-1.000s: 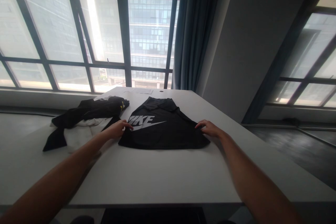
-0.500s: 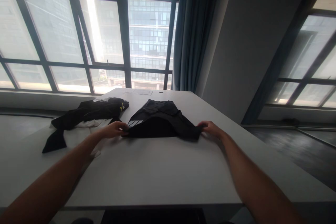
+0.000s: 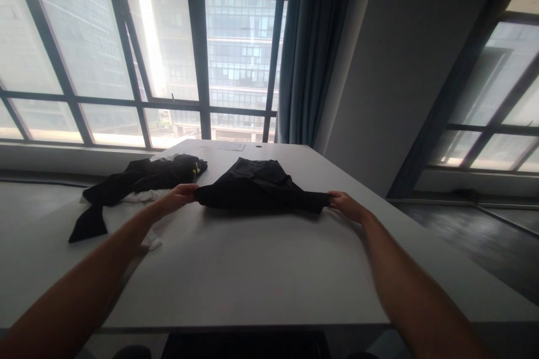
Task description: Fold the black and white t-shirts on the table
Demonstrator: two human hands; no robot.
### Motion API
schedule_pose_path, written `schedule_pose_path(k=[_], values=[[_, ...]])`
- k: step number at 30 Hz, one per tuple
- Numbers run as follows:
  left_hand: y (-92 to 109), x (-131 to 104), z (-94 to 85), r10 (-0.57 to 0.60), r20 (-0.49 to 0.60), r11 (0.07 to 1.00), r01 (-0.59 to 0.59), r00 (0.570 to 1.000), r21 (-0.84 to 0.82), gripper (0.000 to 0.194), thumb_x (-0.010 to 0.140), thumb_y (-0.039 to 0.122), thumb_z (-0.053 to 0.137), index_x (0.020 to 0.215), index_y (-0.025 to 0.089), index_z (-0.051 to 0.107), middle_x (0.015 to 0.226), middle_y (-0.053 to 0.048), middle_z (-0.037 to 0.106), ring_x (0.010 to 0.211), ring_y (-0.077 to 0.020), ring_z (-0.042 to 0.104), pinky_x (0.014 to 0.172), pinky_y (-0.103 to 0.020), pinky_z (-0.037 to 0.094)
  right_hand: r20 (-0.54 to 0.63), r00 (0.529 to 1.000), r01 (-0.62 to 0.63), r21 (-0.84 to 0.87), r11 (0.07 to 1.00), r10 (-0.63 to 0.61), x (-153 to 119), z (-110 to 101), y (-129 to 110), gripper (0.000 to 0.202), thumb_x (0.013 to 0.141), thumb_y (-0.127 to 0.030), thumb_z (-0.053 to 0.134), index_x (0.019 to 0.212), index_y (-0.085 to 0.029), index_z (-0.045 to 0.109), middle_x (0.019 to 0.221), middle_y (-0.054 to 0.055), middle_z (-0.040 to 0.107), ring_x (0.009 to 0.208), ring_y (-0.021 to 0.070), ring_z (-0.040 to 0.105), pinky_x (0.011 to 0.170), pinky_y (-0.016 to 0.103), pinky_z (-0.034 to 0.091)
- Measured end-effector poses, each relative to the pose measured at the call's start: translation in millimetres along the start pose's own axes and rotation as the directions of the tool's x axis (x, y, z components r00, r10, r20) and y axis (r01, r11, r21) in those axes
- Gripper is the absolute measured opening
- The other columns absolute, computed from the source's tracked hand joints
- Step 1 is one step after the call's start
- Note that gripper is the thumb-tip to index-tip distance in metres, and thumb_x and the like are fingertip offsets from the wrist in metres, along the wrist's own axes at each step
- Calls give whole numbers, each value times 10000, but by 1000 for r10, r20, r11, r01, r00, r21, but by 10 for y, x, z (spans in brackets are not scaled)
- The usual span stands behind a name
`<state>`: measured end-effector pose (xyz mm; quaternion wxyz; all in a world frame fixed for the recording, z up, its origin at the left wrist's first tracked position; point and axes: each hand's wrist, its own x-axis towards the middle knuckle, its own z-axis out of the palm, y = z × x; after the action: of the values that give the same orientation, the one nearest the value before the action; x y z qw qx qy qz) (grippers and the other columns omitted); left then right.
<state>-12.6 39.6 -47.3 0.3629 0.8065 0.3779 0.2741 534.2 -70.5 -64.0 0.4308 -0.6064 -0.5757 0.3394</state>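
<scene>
A black garment [image 3: 261, 182] lies on the white table [image 3: 252, 269], narrow at its far end and wide at its near edge; its exact kind is not clear. My left hand [image 3: 181, 195] pinches the near left corner of it. The near right corner is gripped between the fingers of my right hand [image 3: 343, 203]. Between both hands the near edge is stretched sideways and lifted slightly, folding over part of the cloth behind it.
Left of the garment lies a loose pile of black clothes [image 3: 143, 176] with a white cloth [image 3: 122, 219] partly under it. A paper sheet [image 3: 229, 146] rests at the table's far end. Beyond stand windows and a blue curtain [image 3: 303, 67].
Both hands have pulled the near edge of the black garment up and slightly away from me. The edge is straighter, and the white stripes at its left side are now hidden.
</scene>
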Motion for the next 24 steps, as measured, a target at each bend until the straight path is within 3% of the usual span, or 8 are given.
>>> schedule_pose_path(k=[4,6,9,12,18,20,22,24], values=[[69,-51,17,-42,315,997,62,948,-54,253,613,382,681,588,167,549,979,-97,707,973,-280,595,886,-337,477,103,995,-5,103,995,-5,-37,-40,18,234,623,-360,680,739,-157,699,807,75,700,849,226,618,823,326,468],[92,-64,31,-75,391,996,92,917,-23,216,602,339,678,579,170,545,1055,-94,706,1028,-289,586,908,-336,472,109,994,-11,123,992,-2,-56,-58,-2,211,608,-343,645,696,-155,683,778,79,689,819,228,613,806,335,462],[118,-72,26,-133,384,990,144,914,0,228,622,374,678,626,173,570,1032,-98,713,1014,-290,598,909,-354,478,79,996,-52,143,988,41,-77,-72,-42,247,605,-370,576,677,-154,673,692,79,654,770,239,617,771,356,463],[179,-96,14,-153,367,987,159,918,15,317,690,475,671,802,179,653,987,-86,712,970,-269,616,919,-359,478,36,997,-65,80,995,63,-96,-50,-101,322,669,-440,575,727,-144,686,677,81,649,807,254,639,792,361,462],[489,-187,116,-255,458,932,90,852,351,545,696,539,706,1149,239,657,1205,-58,623,1050,-256,593,894,-337,491,130,984,-66,-383,921,124,-101,59,-290,493,689,-548,735,975,-147,726,1016,112,700,950,246,622,846,322,467],[559,-204,167,-340,365,859,127,867,496,656,665,538,729,1241,248,611,1343,-83,538,1109,-277,573,888,-336,496,118,970,-134,-466,875,212,-84,94,-337,549,649,-496,800,1066,-153,699,1068,121,683,948,241,627,815,308,485],[572,-211,215,-452,162,743,270,877,612,752,662,567,722,1295,194,563,1396,-149,488,1105,-308,581,841,-341,516,84,947,-232,-493,839,311,-66,126,-363,647,605,-401,850,1168,-158,642,1080,127,667,883,218,638,740,293,505],[543,-208,268,-555,-8,644,436,832,629,785,690,577,691,1308,123,525,1350,-207,519,991,-312,636,735,-328,539,60,928,-297,-481,825,369,-55,154,-372,706,594,-320,859,1230,-174,589,1055,114,659,798,182,635,663,271,508]])
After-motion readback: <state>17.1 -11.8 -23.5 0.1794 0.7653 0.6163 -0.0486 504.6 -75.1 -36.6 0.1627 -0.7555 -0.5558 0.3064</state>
